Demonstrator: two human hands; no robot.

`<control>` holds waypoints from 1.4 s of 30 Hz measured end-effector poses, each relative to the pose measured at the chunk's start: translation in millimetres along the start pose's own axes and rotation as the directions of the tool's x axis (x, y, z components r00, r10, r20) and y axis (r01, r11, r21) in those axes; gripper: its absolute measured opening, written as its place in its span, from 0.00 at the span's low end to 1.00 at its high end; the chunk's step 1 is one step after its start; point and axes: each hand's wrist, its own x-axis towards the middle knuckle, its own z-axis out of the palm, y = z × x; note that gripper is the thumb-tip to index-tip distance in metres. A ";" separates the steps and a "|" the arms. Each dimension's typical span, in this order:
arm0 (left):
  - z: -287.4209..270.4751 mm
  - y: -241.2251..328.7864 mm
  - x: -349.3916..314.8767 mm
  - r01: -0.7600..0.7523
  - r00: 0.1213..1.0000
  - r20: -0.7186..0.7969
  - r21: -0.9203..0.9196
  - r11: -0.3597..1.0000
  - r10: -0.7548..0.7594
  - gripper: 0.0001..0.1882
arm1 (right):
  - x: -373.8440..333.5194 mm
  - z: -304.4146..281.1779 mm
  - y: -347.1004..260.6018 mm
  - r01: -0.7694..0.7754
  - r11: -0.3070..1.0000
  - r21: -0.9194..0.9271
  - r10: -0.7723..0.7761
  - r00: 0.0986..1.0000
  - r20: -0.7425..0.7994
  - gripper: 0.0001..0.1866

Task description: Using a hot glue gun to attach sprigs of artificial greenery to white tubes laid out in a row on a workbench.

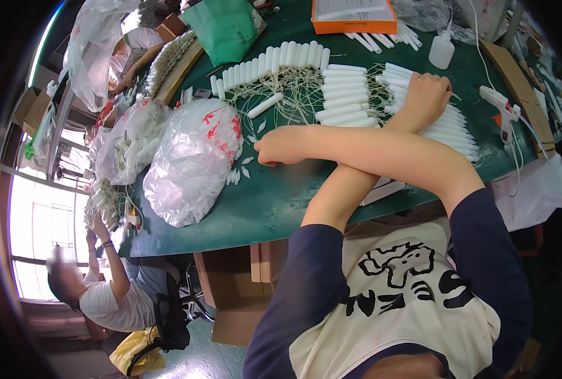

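Note:
My forearms are crossed over the green table (274,218), the right one on top. My left hand (427,98) is curled closed at the right, over a slanting row of white candle-like tubes (454,136). A small pale tip shows by its fingers; what they hold is hidden. My right hand (282,145) has reached across to the left and is closed, its fingertips near small white flame-shaped pieces (235,175). Anything inside it cannot be made out. Between the hands lies a stack of white tubes (345,95) with thin pale cords. A single tube (265,105) lies apart.
A stuffed plastic bag (189,164) sits at the left, a green bag (221,28) behind it. An orange box (353,16) and a white squeeze bottle (442,50) stand at the back. A glue gun (502,107) is at the right. A seated person (113,297) works at left.

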 end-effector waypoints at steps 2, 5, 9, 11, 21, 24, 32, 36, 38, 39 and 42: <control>1.5 2.0 1.7 -0.017 1.000 0.004 0.004 1.000 0.017 0.04 | -2.1 1.4 0.7 0.017 0.999 -0.039 -0.018 0.999 -0.029 0.05; 0.6 3.6 3.7 -0.026 1.000 -0.003 -0.011 1.000 0.026 0.04 | -3.2 -2.3 -1.2 -0.018 0.999 0.035 0.018 1.000 -0.006 0.04; 2.4 -0.6 -0.8 -0.026 0.999 0.025 0.018 0.999 0.026 0.04 | -6.2 -3.0 -6.9 -0.075 0.994 0.079 0.069 0.995 0.069 0.05; 4.7 -0.8 -0.6 -0.012 0.999 0.038 0.015 1.000 0.011 0.04 | -4.7 -1.0 -7.4 -0.044 0.991 0.123 0.039 0.998 0.040 0.10; 1.3 -3.3 2.8 0.012 0.997 0.082 -0.010 1.000 -0.011 0.04 | 15.9 2.7 -21.9 0.239 0.969 -0.060 -0.244 0.965 -0.097 0.20; -2.3 -5.4 2.6 0.007 0.998 0.066 -0.041 0.999 -0.004 0.04 | 24.4 8.8 -19.7 0.187 0.974 -0.129 -0.194 0.980 -0.048 0.18; -12.8 -5.1 -0.1 0.002 0.998 0.059 -0.029 1.000 0.000 0.04 | 30.5 12.6 -13.0 0.210 0.977 -0.028 -0.211 0.975 -0.063 0.08; -14.7 -4.2 -4.9 -0.029 0.999 0.035 -0.059 0.998 0.031 0.04 | 37.8 22.1 -17.8 0.205 0.966 -0.156 -0.215 0.975 -0.049 0.05; -15.3 -2.4 -5.8 -0.042 0.998 0.040 -0.057 0.997 0.045 0.04 | 39.9 25.5 -18.5 0.246 0.951 -0.186 -0.263 0.962 -0.074 0.06; -15.7 -1.2 -5.7 -0.042 0.997 0.059 -0.046 0.998 0.044 0.04 | 40.2 25.2 -18.3 0.243 0.952 -0.187 -0.261 0.963 -0.074 0.06; -19.7 -3.8 -5.5 -0.035 0.996 0.085 -0.031 0.999 0.038 0.04 | 39.8 18.0 -22.6 0.199 0.971 -0.133 -0.206 0.978 -0.044 0.07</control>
